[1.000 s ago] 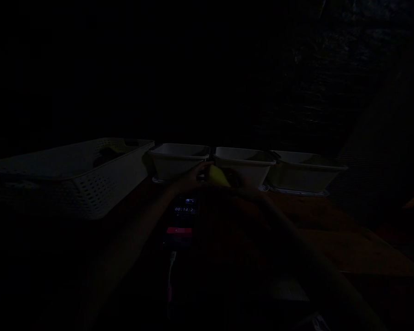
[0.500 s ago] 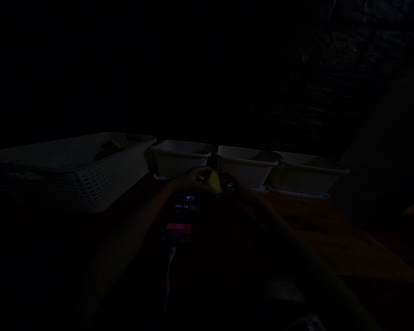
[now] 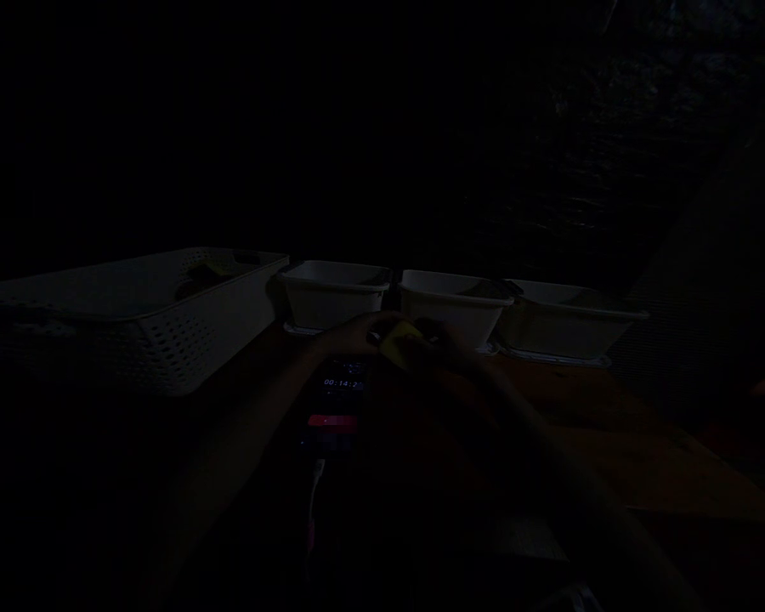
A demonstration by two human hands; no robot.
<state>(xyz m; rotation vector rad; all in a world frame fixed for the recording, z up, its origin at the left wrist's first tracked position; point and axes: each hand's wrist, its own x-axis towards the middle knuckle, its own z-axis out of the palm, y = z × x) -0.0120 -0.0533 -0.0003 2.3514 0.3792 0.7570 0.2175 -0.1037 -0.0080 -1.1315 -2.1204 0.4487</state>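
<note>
The scene is very dark. A small yellow thing (image 3: pixel 399 345), too dim to name by kind, is held between my two hands in front of the middle white tub. From the left, my left hand (image 3: pixel 360 333) has its fingers closed on it. My right hand (image 3: pixel 447 343) grips it from the other side, its fingers mostly lost in shadow. Just below my left hand lies a phone (image 3: pixel 332 406) with a lit timer and a red bar, a pale cable (image 3: pixel 314 493) running from its near end.
A large white perforated basket (image 3: pixel 229 330) stands at the left with something yellowish (image 3: pixel 210 270) inside. Three pale tubs stand in a row at the back: left (image 3: pixel 335 308), middle (image 3: pixel 456 316) and right (image 3: pixel 561 330). The wooden table (image 3: pixel 650 467) extends to the right.
The yellow thing has been turned and now shows a broader, dimmer side. My hands have shifted slightly around it. The basket and tubs stay where they were.
</note>
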